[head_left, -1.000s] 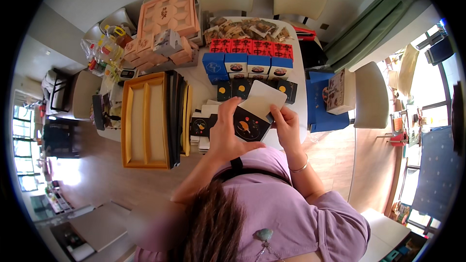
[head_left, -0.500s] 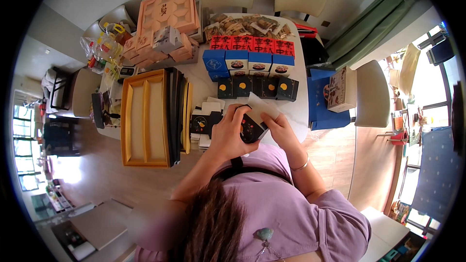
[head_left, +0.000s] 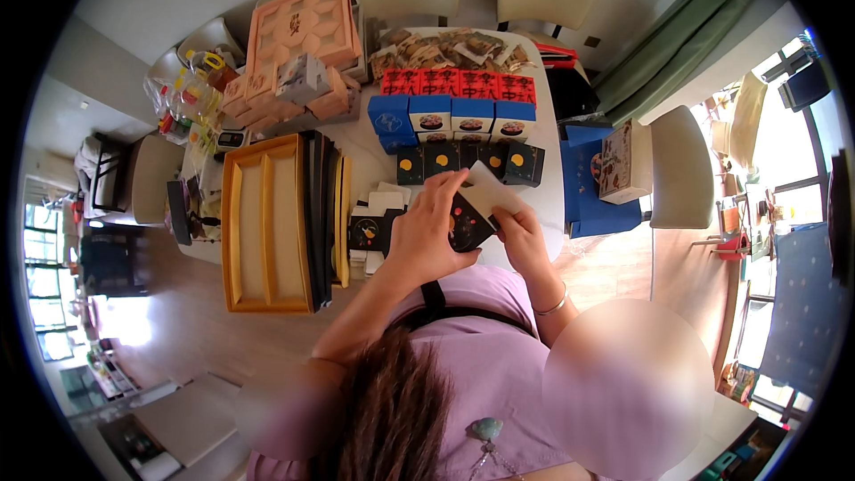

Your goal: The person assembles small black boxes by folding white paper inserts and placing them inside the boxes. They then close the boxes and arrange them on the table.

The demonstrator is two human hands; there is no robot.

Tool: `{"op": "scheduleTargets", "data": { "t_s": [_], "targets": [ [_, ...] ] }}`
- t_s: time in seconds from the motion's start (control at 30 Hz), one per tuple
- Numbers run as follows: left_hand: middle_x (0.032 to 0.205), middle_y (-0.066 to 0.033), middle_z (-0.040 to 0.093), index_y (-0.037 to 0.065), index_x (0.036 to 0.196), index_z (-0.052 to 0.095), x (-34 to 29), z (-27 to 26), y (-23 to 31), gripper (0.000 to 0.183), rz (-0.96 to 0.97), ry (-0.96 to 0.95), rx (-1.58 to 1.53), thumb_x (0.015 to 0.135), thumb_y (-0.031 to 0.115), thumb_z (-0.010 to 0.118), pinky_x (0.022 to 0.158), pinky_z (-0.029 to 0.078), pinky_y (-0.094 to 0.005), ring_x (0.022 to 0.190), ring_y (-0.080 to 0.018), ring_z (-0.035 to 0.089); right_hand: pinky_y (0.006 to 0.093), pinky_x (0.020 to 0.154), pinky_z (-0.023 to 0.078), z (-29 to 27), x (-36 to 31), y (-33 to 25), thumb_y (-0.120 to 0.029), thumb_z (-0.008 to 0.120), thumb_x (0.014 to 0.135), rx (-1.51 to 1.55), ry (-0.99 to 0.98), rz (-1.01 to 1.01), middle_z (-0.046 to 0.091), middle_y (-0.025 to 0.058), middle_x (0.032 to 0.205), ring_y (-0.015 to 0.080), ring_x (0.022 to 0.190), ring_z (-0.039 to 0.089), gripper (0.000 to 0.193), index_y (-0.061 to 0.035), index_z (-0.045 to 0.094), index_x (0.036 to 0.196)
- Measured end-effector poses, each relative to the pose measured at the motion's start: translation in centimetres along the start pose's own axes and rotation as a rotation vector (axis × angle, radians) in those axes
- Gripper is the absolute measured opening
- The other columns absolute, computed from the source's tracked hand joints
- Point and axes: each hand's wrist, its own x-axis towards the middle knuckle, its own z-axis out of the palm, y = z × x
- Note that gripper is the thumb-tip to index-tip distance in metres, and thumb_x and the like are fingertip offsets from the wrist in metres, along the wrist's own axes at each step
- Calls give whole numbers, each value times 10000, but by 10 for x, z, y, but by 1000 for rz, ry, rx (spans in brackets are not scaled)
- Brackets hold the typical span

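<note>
The surface (head_left: 356, 147) bore blue-and-white boxes (head_left: 473, 110). The left hand (head_left: 426, 233) gripped a black carton (head_left: 469, 228), the right hand (head_left: 524, 235) its white flap (head_left: 488, 193).

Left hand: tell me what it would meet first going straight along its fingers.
The left hand would probably meet the pale flap of the black box first; beyond lies a row of small black boxes, though depth is unclear.
</note>
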Motion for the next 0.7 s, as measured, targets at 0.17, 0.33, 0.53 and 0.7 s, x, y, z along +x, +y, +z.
{"op": "scheduleTargets", "data": {
  "t_s": [0.17, 0.33, 0.53, 0.7],
  "targets": [
    [1204, -155, 564, 77, 1420, 357, 1, 7, -3, 1014, -18, 88, 17, 553, 236, 857, 820, 539, -413, 1054, -340, 608, 174, 731, 439, 2, 0, -9, -147, 445, 1019, -9, 67, -61, 596, -24, 1037, 23, 853, 530, 382, -5, 484, 1371],
    [1196, -170, 565, 66, 1413, 368, -2, 12, -5, 1006, 11, 134, 19, 550, 229, 857, 807, 542, -413, 1013, -354, 624, 208, 900, 428, 16, -5, -22, -230, 429, 1032, -5, -63, -302, 603, 46, 1185, 87, 1037, 556, 410, 9, 505, 1357],
    [1189, -171, 565, 66, 1409, 377, -3, 15, -1, 973, 17, 158, 63, 565, 200, 844, 810, 534, -426, 1037, -362, 606, 238, 936, 437, 15, 1, -9, -151, 521, 998, -1, 2, -292, 602, 121, 1248, 132, 1127, 560, 346, 37, 556, 1286],
    [1182, -172, 564, 69, 1400, 383, -5, 21, -7, 951, 55, 182, 131, 573, 191, 836, 843, 510, -442, 1036, -364, 594, 236, 836, 503, 11, 7, 4, -34, 646, 903, 144, 156, -269, 675, 98, 1110, 106, 980, 619, 174, 26, 639, 1066]
  ]
}}
